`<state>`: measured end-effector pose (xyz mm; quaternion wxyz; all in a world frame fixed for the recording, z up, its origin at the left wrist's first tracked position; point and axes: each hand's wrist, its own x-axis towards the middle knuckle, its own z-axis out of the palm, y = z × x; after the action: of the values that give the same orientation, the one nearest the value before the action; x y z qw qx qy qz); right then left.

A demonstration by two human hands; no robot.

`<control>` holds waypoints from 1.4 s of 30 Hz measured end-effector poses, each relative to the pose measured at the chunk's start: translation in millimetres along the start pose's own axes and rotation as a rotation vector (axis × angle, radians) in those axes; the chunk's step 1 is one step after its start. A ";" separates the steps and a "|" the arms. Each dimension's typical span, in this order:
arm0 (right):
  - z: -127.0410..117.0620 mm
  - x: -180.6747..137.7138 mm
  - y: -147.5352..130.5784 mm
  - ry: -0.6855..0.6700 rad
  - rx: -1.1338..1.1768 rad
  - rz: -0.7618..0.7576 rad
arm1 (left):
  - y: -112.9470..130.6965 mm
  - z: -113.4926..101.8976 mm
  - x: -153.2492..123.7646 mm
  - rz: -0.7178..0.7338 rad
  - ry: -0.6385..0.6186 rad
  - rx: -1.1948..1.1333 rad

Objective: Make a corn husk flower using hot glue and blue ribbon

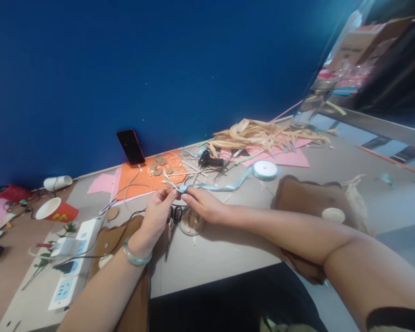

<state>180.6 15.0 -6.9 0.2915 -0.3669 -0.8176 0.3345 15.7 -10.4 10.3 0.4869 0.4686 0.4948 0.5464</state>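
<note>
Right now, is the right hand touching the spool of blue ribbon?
Apart. The head view shows bare grey tabletop between the right hand and the ribbon spool, which lies beyond it to the right.

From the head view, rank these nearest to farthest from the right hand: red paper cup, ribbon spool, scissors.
From the right hand:
1. Scissors, just to its left.
2. Ribbon spool, to its right, toward the blue wall.
3. Red paper cup, far left, near the power strip.
</note>
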 end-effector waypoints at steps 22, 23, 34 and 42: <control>-6.8 0.4 -4.3 0.037 0.139 -0.076 | 4.9 4.6 -5.9 0.042 0.043 -0.008; -7.0 0.4 -4.1 0.036 0.139 -0.071 | 5.1 4.8 -6.2 0.035 0.044 -0.016; -7.0 0.6 -2.0 0.024 0.155 -0.022 | 6.8 5.2 -7.8 0.054 0.050 -0.007; -6.1 1.6 0.7 0.019 0.196 -0.031 | 1.8 3.9 -6.1 0.050 0.052 -0.050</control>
<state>184.4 18.6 -3.3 0.3388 -0.3269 -0.7839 0.4048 20.0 -16.1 12.2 0.4715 0.4543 0.4815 0.5826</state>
